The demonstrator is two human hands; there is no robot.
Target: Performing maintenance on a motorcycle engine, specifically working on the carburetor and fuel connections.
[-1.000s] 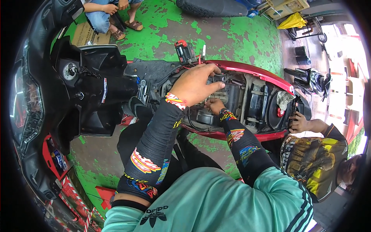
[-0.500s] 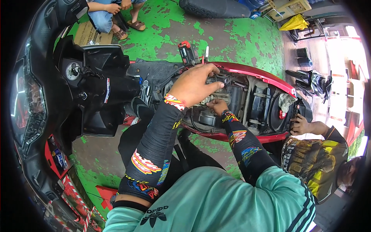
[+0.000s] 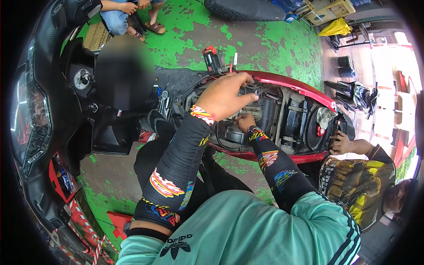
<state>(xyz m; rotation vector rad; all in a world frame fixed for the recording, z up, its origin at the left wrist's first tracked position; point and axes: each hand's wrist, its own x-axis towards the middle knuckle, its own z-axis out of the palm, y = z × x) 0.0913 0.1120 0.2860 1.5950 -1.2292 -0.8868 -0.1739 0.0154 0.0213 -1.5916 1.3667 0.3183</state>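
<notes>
A red scooter (image 3: 287, 84) lies across in front of me, its seat off and its inner bay exposed. Over the bay's far side, my left hand (image 3: 226, 95) is spread with the thumb apart; its fingertips are near the far rim, and whether they touch parts there is unclear. Just below it, my right hand (image 3: 245, 123) is curled, its fingertips down among the engine parts (image 3: 251, 110). What those fingers pinch, if anything, is hidden. Beside the far rim stands a black battery (image 3: 214, 62) with a red top. Wrenches (image 3: 164, 101) rest on the floorboard to the left.
At the scooter's tail, a co-worker's hand (image 3: 340, 143) rests on the rear. Another person's hands (image 3: 129, 8) show at the far left. A removed seat (image 3: 245, 9) lies on the green floor (image 3: 265, 44). Black front panels (image 3: 115, 137) and handlebars flank my left side.
My right hand has shifted slightly left within the bay. The left hand keeps nearly the same pose. A blurred dark patch now covers part of the scooter's front.
</notes>
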